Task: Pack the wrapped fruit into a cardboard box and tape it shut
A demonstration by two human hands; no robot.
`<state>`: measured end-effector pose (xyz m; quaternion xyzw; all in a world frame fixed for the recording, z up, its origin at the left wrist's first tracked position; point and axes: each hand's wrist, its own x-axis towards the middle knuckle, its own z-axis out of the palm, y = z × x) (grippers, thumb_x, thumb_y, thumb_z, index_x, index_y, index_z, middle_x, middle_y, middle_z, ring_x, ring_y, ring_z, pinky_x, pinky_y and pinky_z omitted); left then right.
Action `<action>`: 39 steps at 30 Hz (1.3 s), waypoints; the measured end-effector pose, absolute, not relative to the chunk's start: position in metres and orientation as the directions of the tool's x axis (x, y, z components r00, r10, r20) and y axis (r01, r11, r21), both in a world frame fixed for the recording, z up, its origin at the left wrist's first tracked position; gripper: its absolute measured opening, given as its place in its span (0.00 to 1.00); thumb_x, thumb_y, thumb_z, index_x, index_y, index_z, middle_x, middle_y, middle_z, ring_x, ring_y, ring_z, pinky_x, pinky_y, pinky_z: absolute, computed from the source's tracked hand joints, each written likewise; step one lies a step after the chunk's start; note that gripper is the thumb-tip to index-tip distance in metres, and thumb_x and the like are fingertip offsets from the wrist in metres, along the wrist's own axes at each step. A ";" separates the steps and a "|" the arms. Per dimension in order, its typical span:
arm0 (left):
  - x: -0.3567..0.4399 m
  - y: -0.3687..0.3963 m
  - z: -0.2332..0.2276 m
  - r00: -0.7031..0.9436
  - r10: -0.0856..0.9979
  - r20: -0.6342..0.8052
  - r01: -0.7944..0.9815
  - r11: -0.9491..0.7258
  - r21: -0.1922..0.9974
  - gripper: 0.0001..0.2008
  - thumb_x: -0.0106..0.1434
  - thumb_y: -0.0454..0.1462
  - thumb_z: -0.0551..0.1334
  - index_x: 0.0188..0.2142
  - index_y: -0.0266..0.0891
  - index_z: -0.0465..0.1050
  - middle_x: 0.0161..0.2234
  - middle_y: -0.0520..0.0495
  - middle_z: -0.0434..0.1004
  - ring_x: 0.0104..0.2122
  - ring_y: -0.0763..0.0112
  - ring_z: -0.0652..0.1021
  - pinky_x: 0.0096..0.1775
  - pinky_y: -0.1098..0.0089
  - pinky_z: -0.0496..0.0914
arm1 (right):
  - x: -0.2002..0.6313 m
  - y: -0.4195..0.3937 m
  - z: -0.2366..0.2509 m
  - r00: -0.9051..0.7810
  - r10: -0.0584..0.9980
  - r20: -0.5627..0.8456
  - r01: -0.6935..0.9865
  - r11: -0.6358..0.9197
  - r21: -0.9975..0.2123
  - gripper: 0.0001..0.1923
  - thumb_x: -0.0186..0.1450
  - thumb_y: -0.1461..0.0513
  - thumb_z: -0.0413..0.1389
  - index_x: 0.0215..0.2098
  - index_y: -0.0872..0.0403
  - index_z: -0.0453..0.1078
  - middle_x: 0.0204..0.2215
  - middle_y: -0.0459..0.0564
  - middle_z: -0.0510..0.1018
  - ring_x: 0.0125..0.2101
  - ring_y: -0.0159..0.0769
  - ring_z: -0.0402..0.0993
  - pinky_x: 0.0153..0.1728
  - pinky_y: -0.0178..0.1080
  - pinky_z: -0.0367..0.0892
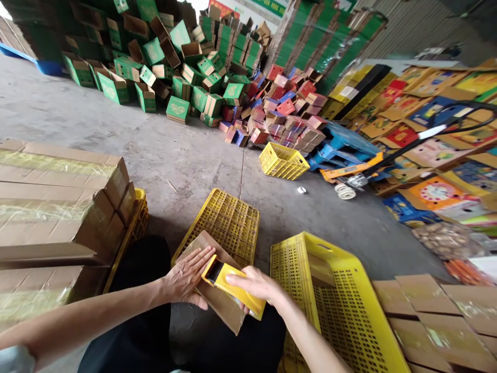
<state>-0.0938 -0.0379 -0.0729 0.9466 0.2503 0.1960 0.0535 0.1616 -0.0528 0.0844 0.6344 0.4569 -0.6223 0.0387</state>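
Note:
My left hand (190, 277) lies flat on a piece of brown cardboard (223, 305), fingers stretched out together and thumb apart. The cardboard slants in front of my knees, over the near end of a yellow crate (229, 220). In my right hand (254, 285) is a yellow tape dispenser (229, 282) with a dark opening at its front. My fingers wrap around its body, and its front end sits on the cardboard close to my left fingertips. The dispenser hides part of the cardboard, and its underside is not visible.
Taped brown boxes (50, 207) are stacked at my left. On my right stand an open yellow crate (353, 290) and more cardboard boxes (446, 321). Ahead are a small yellow basket (283, 161), heaped green cartons (178, 108), red cartons (285, 106) and a pallet jack (357, 173).

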 end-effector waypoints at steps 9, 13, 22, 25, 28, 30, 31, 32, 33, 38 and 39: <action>-0.096 -0.033 -0.075 0.804 0.505 0.313 0.455 -0.862 0.224 0.59 0.65 0.71 0.48 0.77 0.28 0.38 0.76 0.30 0.45 0.74 0.44 0.54 0.71 0.53 0.52 | 0.165 -0.056 0.089 -0.187 0.533 -0.825 0.646 -0.567 -0.512 0.20 0.71 0.45 0.56 0.33 0.53 0.71 0.19 0.48 0.80 0.18 0.36 0.77 0.20 0.32 0.70; -0.096 -0.031 -0.075 0.806 0.507 0.306 0.450 -0.860 0.240 0.59 0.65 0.71 0.49 0.77 0.29 0.36 0.76 0.30 0.44 0.74 0.44 0.54 0.72 0.52 0.52 | 0.175 -0.061 0.093 -0.190 0.521 -0.832 0.661 -0.559 -0.501 0.20 0.72 0.46 0.55 0.36 0.53 0.72 0.21 0.49 0.81 0.18 0.35 0.77 0.19 0.31 0.68; -0.088 -0.040 -0.071 0.814 0.499 0.299 0.423 -0.861 0.283 0.61 0.64 0.72 0.50 0.78 0.30 0.33 0.76 0.30 0.44 0.74 0.43 0.54 0.72 0.50 0.51 | 0.173 -0.062 0.098 -0.137 0.505 -0.852 0.661 -0.594 -0.459 0.18 0.72 0.48 0.55 0.35 0.53 0.69 0.18 0.46 0.77 0.17 0.35 0.75 0.20 0.32 0.70; -0.080 -0.045 -0.069 0.833 0.461 0.306 0.378 -0.878 0.294 0.65 0.62 0.72 0.52 0.77 0.26 0.30 0.75 0.26 0.46 0.74 0.43 0.55 0.71 0.51 0.53 | 0.171 -0.063 0.097 -0.148 0.510 -0.847 0.666 -0.582 -0.466 0.18 0.71 0.47 0.56 0.35 0.53 0.69 0.18 0.46 0.77 0.17 0.36 0.76 0.19 0.33 0.70; -0.077 -0.046 -0.069 0.830 0.455 0.322 0.369 -0.881 0.294 0.66 0.62 0.71 0.55 0.76 0.25 0.28 0.75 0.25 0.47 0.73 0.41 0.57 0.70 0.51 0.56 | 0.172 -0.063 0.096 -0.138 0.510 -0.849 0.671 -0.583 -0.459 0.19 0.72 0.46 0.55 0.35 0.54 0.69 0.19 0.48 0.78 0.18 0.37 0.77 0.19 0.32 0.70; -0.077 -0.045 -0.069 0.828 0.456 0.325 0.375 -0.883 0.283 0.64 0.63 0.70 0.54 0.76 0.26 0.28 0.75 0.25 0.47 0.73 0.41 0.57 0.70 0.52 0.56 | 0.172 -0.062 0.096 -0.127 0.506 -0.853 0.679 -0.583 -0.447 0.20 0.72 0.46 0.54 0.36 0.54 0.70 0.20 0.49 0.79 0.19 0.37 0.78 0.19 0.32 0.70; -0.077 -0.044 -0.069 0.828 0.459 0.323 0.382 -0.882 0.276 0.64 0.64 0.70 0.54 0.76 0.26 0.28 0.75 0.25 0.46 0.73 0.41 0.57 0.71 0.52 0.56 | 0.172 -0.061 0.096 -0.126 0.506 -0.854 0.682 -0.581 -0.444 0.20 0.72 0.47 0.54 0.36 0.54 0.70 0.20 0.50 0.80 0.19 0.38 0.79 0.19 0.32 0.70; -0.077 -0.044 -0.069 0.827 0.463 0.319 0.389 -0.881 0.270 0.63 0.64 0.70 0.53 0.76 0.25 0.28 0.75 0.25 0.46 0.73 0.42 0.57 0.71 0.52 0.55 | 0.172 -0.061 0.096 -0.128 0.508 -0.852 0.684 -0.577 -0.447 0.20 0.72 0.47 0.54 0.36 0.54 0.70 0.21 0.51 0.80 0.19 0.38 0.79 0.19 0.32 0.70; -0.077 -0.043 -0.069 0.827 0.466 0.313 0.395 -0.879 0.266 0.63 0.64 0.71 0.51 0.77 0.25 0.29 0.75 0.25 0.46 0.73 0.42 0.57 0.71 0.51 0.54 | 0.173 -0.061 0.096 -0.135 0.512 -0.848 0.682 -0.573 -0.454 0.20 0.72 0.46 0.54 0.36 0.54 0.71 0.21 0.52 0.81 0.19 0.38 0.79 0.19 0.32 0.69; -0.075 -0.041 -0.072 0.835 0.470 0.288 0.394 -0.874 0.283 0.63 0.62 0.72 0.51 0.77 0.28 0.34 0.76 0.27 0.45 0.74 0.42 0.56 0.71 0.52 0.53 | 0.185 -0.069 0.099 -0.146 0.530 -0.835 0.662 -0.575 -0.481 0.21 0.71 0.44 0.56 0.37 0.54 0.72 0.20 0.50 0.81 0.18 0.37 0.79 0.18 0.31 0.68; -0.075 -0.041 -0.072 0.834 0.473 0.284 0.395 -0.872 0.290 0.63 0.62 0.72 0.51 0.77 0.28 0.34 0.76 0.27 0.45 0.74 0.43 0.56 0.72 0.52 0.52 | 0.188 -0.072 0.099 -0.137 0.525 -0.840 0.660 -0.585 -0.472 0.21 0.70 0.44 0.57 0.37 0.54 0.72 0.20 0.49 0.81 0.18 0.36 0.78 0.18 0.31 0.68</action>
